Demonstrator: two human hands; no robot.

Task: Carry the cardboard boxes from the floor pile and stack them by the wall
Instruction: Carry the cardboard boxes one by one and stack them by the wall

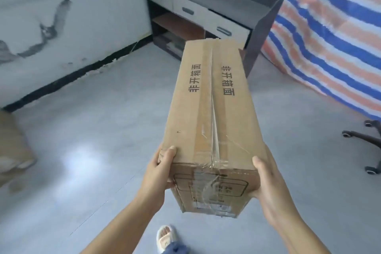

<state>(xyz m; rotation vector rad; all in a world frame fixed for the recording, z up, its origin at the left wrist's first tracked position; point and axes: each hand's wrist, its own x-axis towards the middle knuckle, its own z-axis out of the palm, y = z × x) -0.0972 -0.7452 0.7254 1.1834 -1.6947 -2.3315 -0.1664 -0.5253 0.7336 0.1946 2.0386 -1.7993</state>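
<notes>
A long brown cardboard box (210, 109), taped along its top seam and printed with black characters, is held up off the floor, pointing away from me. My left hand (158, 171) grips its near left corner, thumb on the top edge. My right hand (270, 183) clasps the near right side, thumb on the top corner. Another cardboard box (12, 146) stands at the left edge of the view, near the white wall (61, 27).
A dark desk with pale drawers (206, 10) stands ahead against the wall. A striped blue, orange and white tarpaulin (329, 37) hangs at the right. Black chair legs with castors (365, 142) sit at the right edge. The grey floor (103, 130) spreads to my left.
</notes>
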